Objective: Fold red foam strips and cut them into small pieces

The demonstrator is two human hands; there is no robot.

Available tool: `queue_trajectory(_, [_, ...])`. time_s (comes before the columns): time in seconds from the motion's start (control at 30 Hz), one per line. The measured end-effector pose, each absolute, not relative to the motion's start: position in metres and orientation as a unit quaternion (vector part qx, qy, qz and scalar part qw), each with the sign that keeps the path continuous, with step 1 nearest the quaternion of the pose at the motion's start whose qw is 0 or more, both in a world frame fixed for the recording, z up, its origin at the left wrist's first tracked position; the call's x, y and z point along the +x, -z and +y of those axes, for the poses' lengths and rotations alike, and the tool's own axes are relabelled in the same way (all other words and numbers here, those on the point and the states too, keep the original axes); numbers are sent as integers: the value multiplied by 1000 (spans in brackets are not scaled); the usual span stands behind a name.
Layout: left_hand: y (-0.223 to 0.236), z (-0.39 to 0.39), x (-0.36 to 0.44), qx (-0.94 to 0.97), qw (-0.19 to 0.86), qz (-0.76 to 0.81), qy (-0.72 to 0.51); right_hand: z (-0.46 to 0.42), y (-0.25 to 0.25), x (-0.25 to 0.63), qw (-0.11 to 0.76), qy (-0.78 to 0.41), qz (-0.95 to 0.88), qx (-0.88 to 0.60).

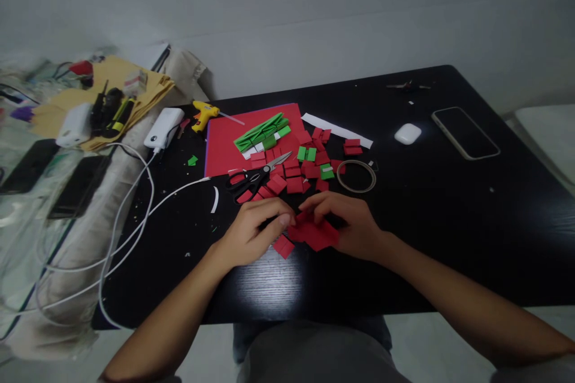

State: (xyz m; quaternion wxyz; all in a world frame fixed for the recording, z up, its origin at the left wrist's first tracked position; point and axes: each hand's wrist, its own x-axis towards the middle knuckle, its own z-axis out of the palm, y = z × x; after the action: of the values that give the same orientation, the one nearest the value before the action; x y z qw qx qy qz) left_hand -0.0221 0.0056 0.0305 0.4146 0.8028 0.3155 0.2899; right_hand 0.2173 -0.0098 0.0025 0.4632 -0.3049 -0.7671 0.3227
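A piece of red paper is held up between both hands over the front middle of the black table. My right hand grips its right side, fingers curled over the top. On its left edge, my left hand pinches with thumb and forefinger. Below the left fingers lies a small folded red paper piece. Just beyond the hands is a pile of folded red paper pieces, with a few green pieces among them. Black-handled scissors rest on the pile, blades pointing right.
Behind the pile, a folded green paper strip lies on red sheets. A tape ring, a white strip, an earbud case and a phone sit rightward. Leftward are a yellow glue gun, power bank and white cables.
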Motion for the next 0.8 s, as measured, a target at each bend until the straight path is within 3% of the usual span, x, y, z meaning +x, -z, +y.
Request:
queue_trajectory(0.3, [-25, 4, -17, 751, 465, 381, -275, -13, 4, 217, 439, -262, -814, -276])
queue_trajectory(0.8, [-29, 6, -19, 714, 521, 401, -240, -14, 5, 217, 420, -271, -821, -276])
